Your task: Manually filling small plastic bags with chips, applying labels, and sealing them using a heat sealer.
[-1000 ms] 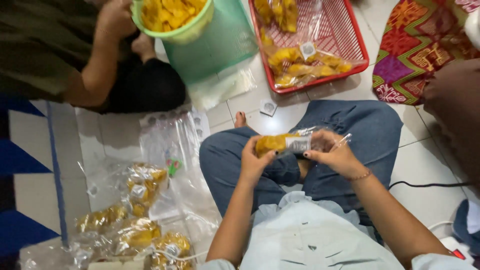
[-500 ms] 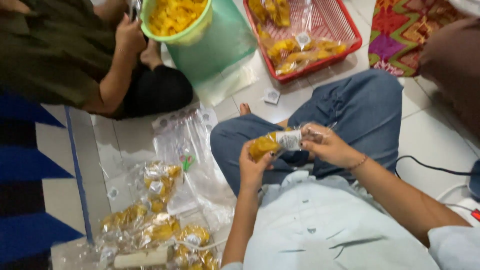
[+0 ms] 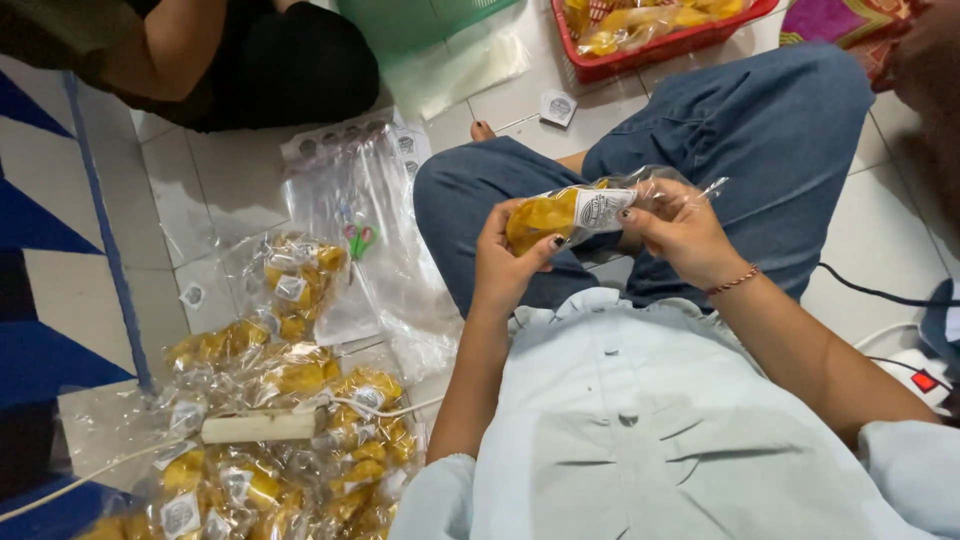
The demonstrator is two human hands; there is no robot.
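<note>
I sit cross-legged in blue jeans and hold a clear plastic bag of yellow chips (image 3: 560, 214) with a white label over my lap. My left hand (image 3: 508, 262) grips the filled end of the bag from below. My right hand (image 3: 680, 232) pinches the bag's open, empty end. Both hands are closed on the same bag.
A pile of filled chip bags (image 3: 290, 400) lies on the tiled floor at my left, with a white stick-like bar (image 3: 258, 426) and a cable across it. Empty clear bags (image 3: 360, 200) with small scissors (image 3: 358, 240) lie beside. A red basket (image 3: 660, 30) and another seated person (image 3: 230, 50) are ahead.
The view has dropped and moved closer, so the green tub and basket slid to the top edge. My hands stay on the bag, turning it slightly.
</note>
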